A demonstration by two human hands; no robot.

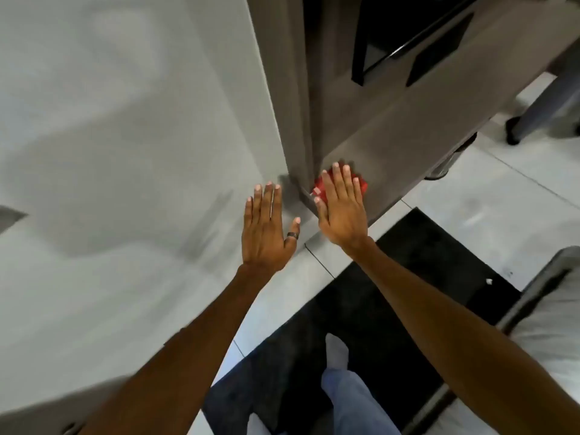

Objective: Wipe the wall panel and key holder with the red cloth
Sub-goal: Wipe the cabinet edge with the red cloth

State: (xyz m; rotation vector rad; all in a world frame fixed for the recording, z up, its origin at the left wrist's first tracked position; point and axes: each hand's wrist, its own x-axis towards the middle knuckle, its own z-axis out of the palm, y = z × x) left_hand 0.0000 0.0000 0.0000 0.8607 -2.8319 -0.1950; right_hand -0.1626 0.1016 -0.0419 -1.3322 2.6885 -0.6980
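Note:
My right hand (342,208) lies flat, fingers stretched out, pressing the red cloth (361,183) against the low part of a grey-brown panel (392,127). Only the cloth's edges show around my fingers. My left hand (266,229) rests flat with fingers spread on the white wall (125,136) just left of the panel's corner; it holds nothing and wears a dark ring on the thumb. No key holder is in view.
A black handle and dark recesses (408,42) sit higher on the panel. Below are white floor tiles (502,221), a black mat (376,309) with my leg and foot (337,353) on it, a white bed edge (549,324) at right, and a furniture leg (533,120).

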